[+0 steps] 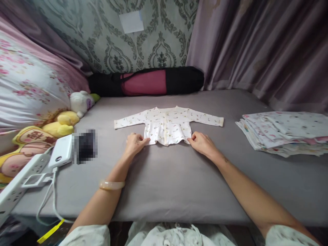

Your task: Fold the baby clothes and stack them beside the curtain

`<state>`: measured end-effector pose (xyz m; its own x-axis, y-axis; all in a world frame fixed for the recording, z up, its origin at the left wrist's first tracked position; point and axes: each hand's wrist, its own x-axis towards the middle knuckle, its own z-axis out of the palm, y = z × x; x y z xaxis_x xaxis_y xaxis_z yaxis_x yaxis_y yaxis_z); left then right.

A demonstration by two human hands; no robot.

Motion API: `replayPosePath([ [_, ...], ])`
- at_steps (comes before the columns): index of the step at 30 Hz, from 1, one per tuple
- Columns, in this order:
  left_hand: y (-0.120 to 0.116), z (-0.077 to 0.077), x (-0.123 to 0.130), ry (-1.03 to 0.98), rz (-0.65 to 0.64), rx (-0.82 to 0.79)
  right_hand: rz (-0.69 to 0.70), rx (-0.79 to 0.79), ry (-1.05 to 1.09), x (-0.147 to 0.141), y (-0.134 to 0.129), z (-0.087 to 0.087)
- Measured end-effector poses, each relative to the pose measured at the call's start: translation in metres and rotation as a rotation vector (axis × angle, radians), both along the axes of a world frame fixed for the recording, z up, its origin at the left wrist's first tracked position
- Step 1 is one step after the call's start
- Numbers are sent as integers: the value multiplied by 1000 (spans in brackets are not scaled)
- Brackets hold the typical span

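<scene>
A small white baby shirt [166, 124] with a fine print and cream edging lies spread on the grey sheet, both sleeves stretched out sideways. My left hand [135, 141] pinches the shirt's lower left corner between thumb and fingers. At the lower right corner my right hand [202, 143] pinches the hem in the same way. Between the hands the bottom edge ripples slightly. A pale bangle [112, 185] is on my left wrist.
Folded printed cloths [289, 131] are stacked at the right. On the left are a power strip [24, 181], a white power bank [60, 150] with cables, a pixelated dark patch, and plush toys [60, 126]. A black and red long bag [146, 82] lies along the wall.
</scene>
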<state>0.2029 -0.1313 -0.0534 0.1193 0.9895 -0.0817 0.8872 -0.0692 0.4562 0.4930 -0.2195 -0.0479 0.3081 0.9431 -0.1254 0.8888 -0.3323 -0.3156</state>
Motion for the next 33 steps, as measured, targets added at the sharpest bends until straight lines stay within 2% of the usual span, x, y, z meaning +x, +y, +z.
replayPosePath([
  [3,-1,1,0,-106,52,-35,8,52,11,1,0,-2],
  [7,-2,-3,-3,-264,86,-1,-55,96,66,7,1,1],
  [11,-2,-5,-9,-232,-14,47,25,101,134,17,-1,5],
  [14,-1,-3,-15,-131,-93,108,116,55,42,23,-2,7],
  [18,4,-1,-22,-45,-196,109,190,-3,-83,27,-3,5],
  [24,7,-2,-26,-45,-291,91,207,-15,-131,27,-5,2],
  [29,11,-3,-22,-147,-246,61,193,34,-123,27,2,12],
  [33,26,-4,-13,-270,-65,16,53,62,-119,25,31,16],
])
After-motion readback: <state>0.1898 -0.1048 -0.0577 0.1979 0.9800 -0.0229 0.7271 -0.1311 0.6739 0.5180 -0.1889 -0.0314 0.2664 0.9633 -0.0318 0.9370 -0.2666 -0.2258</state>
